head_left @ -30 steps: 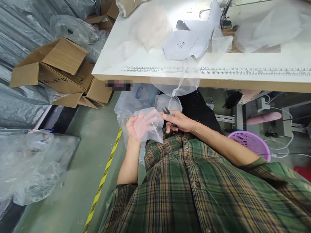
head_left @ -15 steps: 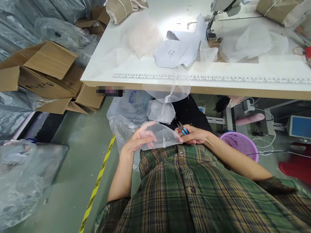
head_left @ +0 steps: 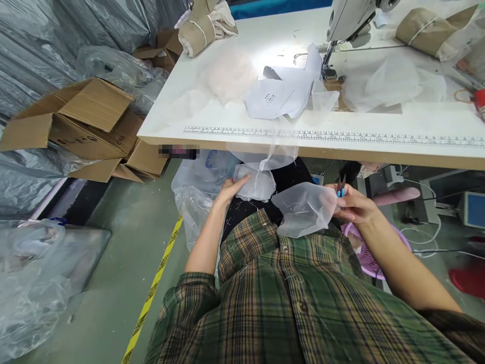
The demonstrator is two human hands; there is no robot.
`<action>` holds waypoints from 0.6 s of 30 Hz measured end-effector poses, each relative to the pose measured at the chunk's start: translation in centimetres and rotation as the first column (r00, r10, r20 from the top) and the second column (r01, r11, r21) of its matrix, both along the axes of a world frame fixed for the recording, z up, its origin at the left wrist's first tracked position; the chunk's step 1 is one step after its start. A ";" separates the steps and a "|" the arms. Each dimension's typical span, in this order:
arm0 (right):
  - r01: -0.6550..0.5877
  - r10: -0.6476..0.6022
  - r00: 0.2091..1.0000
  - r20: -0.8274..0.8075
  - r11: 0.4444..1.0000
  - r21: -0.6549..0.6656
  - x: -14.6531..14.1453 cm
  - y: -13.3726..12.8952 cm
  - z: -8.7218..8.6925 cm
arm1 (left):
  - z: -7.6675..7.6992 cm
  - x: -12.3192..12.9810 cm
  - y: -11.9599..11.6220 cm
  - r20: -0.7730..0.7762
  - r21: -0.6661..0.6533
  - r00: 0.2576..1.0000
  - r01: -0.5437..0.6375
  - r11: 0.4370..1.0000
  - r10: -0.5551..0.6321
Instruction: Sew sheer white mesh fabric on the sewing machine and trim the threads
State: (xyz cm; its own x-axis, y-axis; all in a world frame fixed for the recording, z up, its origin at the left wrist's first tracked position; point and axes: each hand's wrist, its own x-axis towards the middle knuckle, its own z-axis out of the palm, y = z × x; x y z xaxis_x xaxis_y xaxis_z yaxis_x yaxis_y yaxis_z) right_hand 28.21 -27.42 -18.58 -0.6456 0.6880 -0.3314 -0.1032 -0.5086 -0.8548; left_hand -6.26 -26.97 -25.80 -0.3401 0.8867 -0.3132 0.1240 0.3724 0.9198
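In my right hand (head_left: 355,203) is a pair of small blue-handled thread snips (head_left: 341,188), blades pointing up. Those same fingers pinch the edge of a sheer white fabric piece (head_left: 305,210), which spreads left over my shirt front and has loose threads on it. My left hand (head_left: 229,191) is at the left edge of a sheer white fabric stack (head_left: 259,186) on my lap. Its thumb lies over the top while the other fingers are mostly hidden. A sheer strip (head_left: 278,154) hangs from the table edge above that stack.
A white sewing table (head_left: 166,119) with a printed ruler carries a sewing machine (head_left: 346,23), white cut pieces (head_left: 282,93) and tied fabric rolls (head_left: 197,36). Cardboard boxes (head_left: 91,108) stand left. A purple basket (head_left: 397,237) sits right, by cables.
My left hand has let go of the sheer piece and moved up to the stack. My right hand has carried the piece and snips to the right. The view has shifted slightly.
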 end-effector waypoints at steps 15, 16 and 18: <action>0.216 -0.196 0.968 0.157 0.969 -0.124 1.9 -0.6 -5.5 | 12.1 -9.0 -8.9 -0.095 0.059 0.988 -0.117 0.991 0.122; 0.221 -0.195 0.961 0.194 0.968 -0.122 2.0 -0.4 -5.8 | 13.3 -10.6 -10.0 -0.180 0.034 0.977 -0.111 0.993 0.115; 0.222 -0.187 0.948 0.258 0.969 -0.112 2.3 0.0 -6.5 | 15.3 -13.8 -11.4 -0.325 -0.003 0.936 -0.144 0.990 0.135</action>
State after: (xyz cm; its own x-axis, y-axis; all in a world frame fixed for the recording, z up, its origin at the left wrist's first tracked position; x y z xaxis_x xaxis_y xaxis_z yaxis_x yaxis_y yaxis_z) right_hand 30.54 -27.46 -25.13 -0.3834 0.7331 -0.5618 -0.0150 -0.6131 -0.7899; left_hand -20.01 -38.41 -10.45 -0.5463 0.8161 -0.1884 0.3583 0.4310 0.8282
